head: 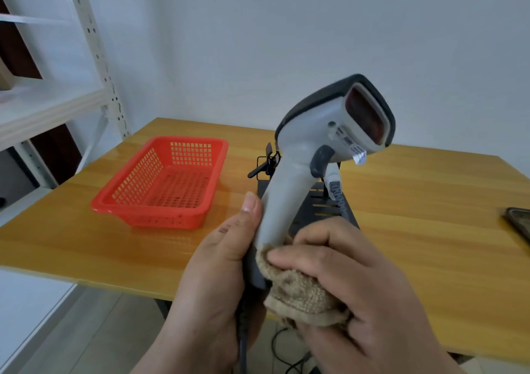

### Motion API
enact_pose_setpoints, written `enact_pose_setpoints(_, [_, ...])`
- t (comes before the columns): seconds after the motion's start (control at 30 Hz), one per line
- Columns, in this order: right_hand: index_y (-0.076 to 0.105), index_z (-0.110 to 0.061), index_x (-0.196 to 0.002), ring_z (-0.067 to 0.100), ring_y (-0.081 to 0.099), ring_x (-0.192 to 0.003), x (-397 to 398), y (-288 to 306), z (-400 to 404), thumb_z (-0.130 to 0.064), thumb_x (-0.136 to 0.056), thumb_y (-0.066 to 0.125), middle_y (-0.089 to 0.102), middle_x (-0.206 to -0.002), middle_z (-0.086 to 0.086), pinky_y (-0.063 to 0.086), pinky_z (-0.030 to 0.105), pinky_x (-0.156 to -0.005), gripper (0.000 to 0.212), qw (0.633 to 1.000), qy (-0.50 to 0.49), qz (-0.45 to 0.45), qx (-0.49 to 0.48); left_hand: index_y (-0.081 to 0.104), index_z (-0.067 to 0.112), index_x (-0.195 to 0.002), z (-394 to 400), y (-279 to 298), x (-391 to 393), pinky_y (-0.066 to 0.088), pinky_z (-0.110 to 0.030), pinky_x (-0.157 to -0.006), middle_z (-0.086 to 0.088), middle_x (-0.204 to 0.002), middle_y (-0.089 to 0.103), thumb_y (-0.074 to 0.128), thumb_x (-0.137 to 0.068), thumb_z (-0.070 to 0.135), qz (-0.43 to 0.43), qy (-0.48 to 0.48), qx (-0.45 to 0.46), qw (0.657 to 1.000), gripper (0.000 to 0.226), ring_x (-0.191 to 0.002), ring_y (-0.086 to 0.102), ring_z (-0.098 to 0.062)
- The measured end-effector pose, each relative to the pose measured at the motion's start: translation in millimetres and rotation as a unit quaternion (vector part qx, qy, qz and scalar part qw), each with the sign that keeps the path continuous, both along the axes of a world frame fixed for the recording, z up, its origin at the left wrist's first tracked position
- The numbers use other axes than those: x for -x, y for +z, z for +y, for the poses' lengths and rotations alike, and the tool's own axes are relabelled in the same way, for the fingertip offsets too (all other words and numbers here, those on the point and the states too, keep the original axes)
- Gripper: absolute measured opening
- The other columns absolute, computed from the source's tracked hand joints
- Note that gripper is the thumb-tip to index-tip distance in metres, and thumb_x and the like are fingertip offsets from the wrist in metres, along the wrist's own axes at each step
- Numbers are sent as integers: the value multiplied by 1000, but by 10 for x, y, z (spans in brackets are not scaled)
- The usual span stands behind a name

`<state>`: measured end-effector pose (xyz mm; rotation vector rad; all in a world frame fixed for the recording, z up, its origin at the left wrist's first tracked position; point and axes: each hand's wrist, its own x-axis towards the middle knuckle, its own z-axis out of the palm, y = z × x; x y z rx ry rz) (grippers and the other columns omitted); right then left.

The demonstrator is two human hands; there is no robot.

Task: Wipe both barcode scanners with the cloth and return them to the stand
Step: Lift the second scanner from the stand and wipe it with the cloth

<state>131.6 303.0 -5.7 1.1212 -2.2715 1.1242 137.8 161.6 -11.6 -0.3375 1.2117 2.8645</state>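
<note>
- Pale grey wall and a white metal shelving rack (94, 58) stand behind a wooden table (415, 201), seen from a head-worn camera looking down at a person's two bare hands.
- Held above the table's near edge, a grey barcode scanner (321, 144) stands nearly upright, its dark-rimmed reading window turned up and to the right (a small white label hangs below the window).
- The left hand (220, 273) grips the base of the scanner's handle, its thumb laid up along the handle's left side; a dark cable (243, 345) drops from the handle below the hand.
- The right hand (350, 282) holds a bunched brown cloth (301, 296), fingers curled over it, pressing it against the handle's lower end.
- Behind the scanner, toward the middle of the table, sits a black slotted stand (321, 210); a second scanner (334, 180), mostly hidden, shows only as a white piece and a coiled cord.
- A red perforated basket (166, 181) lies near the table's left edge, well apart from the stand.
- At the right edge, part of a dark flat device (519, 219) is visible.
</note>
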Motion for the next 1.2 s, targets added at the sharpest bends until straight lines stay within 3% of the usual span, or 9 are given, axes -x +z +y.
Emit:
enact_pose_setpoints(0.13, [74, -30, -89, -5, 54, -65, 89, 104, 148, -31, -70, 63, 58, -86, -15, 33, 1, -55, 22, 999, -28, -10, -32, 76, 8, -68, 13, -39, 11, 44, -24, -36, -10, -54, 58, 67, -67, 43, -31, 36, 14, 999, 36, -41, 52, -18])
enact_pose_setpoints(0.27, [72, -21, -99, 0, 57, -76, 116, 54, 16, -11, -70, 75, 58, -93, -5, 38, 3, -67, 31, 997, -44, 54, 27, 75, 2, -91, 40, -11, 23, 43, -31, -55, -15, -68, 58, 73, -73, 43, 9, -17, 6, 1000, 45, -60, 54, -24])
enact_pose_setpoints(0.47, [70, -3, -107, 7, 52, -87, 313, 15, 1, -8, -78, 57, 55, -100, 4, 40, 4, -76, 32, 979, -145, 136, 56, 76, 8, -72, 71, 8, 5, 40, -22, -31, -11, -55, 54, 67, -65, 45, -4, 8, 25, 1000, 39, -39, 50, -19])
enact_pose_setpoints(0.63, [72, -15, -106, 7, 57, -91, 93, -89, -79, -7, -79, 59, 59, -102, 0, 40, 7, -81, 31, 993, -55, 107, 10, 74, 0, -93, 1, -25, 4, 46, -29, -56, -17, -73, 54, 71, -76, 51, 13, -6, -1, 1000, 54, -63, 53, -27])
enact_pose_setpoints(0.77, [71, -8, -108, 4, 54, -90, 320, 3, 7, 0, -75, 55, 59, -102, 4, 40, 4, -78, 38, 984, -129, 119, 44, 74, 4, -71, 76, -24, -14, 39, -20, -29, -12, -55, 54, 66, -67, 44, -37, -10, -1, 999, 41, -38, 51, -18])
enact_pose_setpoints(0.83, [71, -8, -108, 4, 55, -92, 303, -15, -21, 5, -74, 60, 57, -103, 3, 41, 5, -78, 39, 983, -133, 102, 70, 73, 4, -75, 95, -2, -13, 38, -19, -27, -12, -56, 54, 67, -65, 43, -51, -30, -35, 998, 41, -36, 51, -17])
enact_pose_setpoints(0.97, [73, -12, -106, 7, 57, -92, 141, -80, -48, -8, -81, 57, 59, -101, 2, 44, 9, -77, 30, 993, -41, 103, 31, 70, 6, -72, 28, -18, -7, 35, -15, -25, -6, -53, 51, 68, -62, 43, -77, -60, -88, 991, 38, -33, 48, -12])
enact_pose_setpoints(1.1, [71, -11, -108, 1, 56, -91, 377, 6, 24, 1, -77, 59, 59, -102, 0, 40, 3, -77, 35, 983, -136, 88, 83, 67, -1, -78, 39, -17, -16, 37, -17, -24, -14, -61, 53, 71, -68, 36, -63, -133, -149, 978, 38, -35, 48, -17])
enact_pose_setpoints(1.2, [71, -12, -108, 3, 58, -92, 258, -27, -18, 3, -74, 62, 59, -104, 0, 42, 5, -77, 38, 988, -107, 87, 73, 69, -1, -68, 31, 35, -11, 35, -15, -24, -11, -54, 53, 72, -69, 36, -62, -139, -151, 977, 37, -33, 48, -15])
